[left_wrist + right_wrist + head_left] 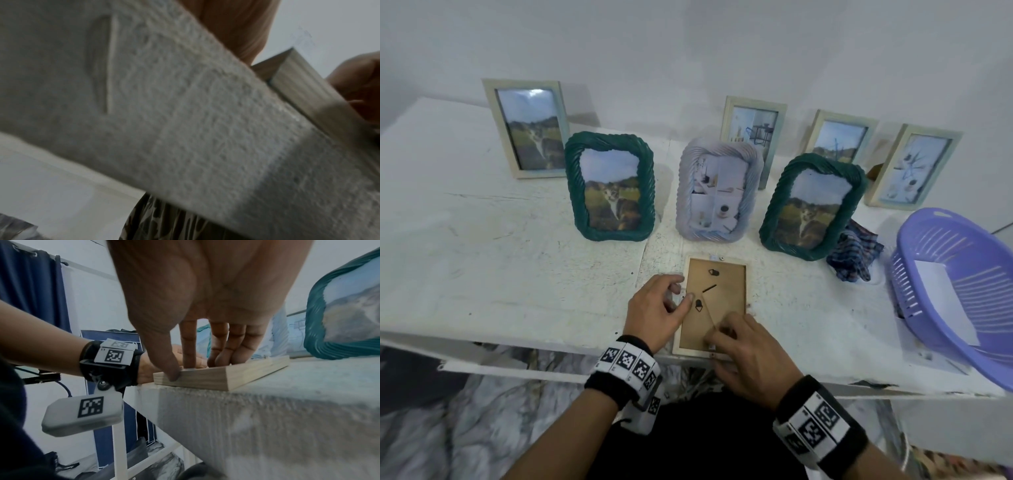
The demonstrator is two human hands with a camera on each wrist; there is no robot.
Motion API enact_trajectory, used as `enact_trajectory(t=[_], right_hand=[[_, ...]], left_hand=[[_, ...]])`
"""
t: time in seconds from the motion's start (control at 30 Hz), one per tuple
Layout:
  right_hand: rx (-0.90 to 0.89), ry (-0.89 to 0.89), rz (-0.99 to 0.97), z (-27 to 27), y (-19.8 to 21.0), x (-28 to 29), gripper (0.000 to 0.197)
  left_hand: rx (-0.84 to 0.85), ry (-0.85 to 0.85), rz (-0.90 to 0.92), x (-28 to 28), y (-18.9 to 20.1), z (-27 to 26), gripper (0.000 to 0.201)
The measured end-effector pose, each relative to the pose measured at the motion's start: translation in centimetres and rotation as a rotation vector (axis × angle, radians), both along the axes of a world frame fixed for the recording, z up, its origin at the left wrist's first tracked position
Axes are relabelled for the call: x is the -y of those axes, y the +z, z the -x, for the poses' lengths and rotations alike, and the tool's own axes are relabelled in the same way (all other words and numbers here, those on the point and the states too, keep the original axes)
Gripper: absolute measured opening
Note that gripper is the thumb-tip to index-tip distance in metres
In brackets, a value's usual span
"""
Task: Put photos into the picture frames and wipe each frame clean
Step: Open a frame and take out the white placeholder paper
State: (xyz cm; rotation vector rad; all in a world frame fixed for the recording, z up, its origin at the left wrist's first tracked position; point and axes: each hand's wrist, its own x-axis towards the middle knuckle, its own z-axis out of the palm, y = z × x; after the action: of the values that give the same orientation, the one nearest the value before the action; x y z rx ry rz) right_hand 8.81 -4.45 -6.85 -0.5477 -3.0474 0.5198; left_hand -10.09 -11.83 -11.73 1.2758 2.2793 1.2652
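Observation:
A light wooden frame (717, 274) lies face down at the table's front edge, its brown backing board and black clips facing up. My left hand (681, 289) holds its left rim: the thumb lies on the backing beside a clip and the fingers curl at the rim. My right hand (726, 329) presses on the lower part of the backing. In the right wrist view the right hand (183, 371) has its thumb against the frame's (205, 379) near end and its fingers standing on the back. The left wrist view shows only a frame corner (304, 78) over the table edge.
Behind the flat frame stand two green twisted frames (610, 186) (810, 205) and a lilac frame (717, 190), with several wooden frames further back, all holding photos. A checked blue cloth (854, 253) lies at right beside a purple basket (935, 240) holding white paper.

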Motion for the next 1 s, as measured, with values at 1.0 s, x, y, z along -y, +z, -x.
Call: enact_trajectory(t=[1.0], right_hand=[[0.088,-0.39,-0.276,3.5,0.5,-0.7,0.034]], left_hand=[[0.058,-0.114,-0.08,0.8,0.2,0.5,0.022]])
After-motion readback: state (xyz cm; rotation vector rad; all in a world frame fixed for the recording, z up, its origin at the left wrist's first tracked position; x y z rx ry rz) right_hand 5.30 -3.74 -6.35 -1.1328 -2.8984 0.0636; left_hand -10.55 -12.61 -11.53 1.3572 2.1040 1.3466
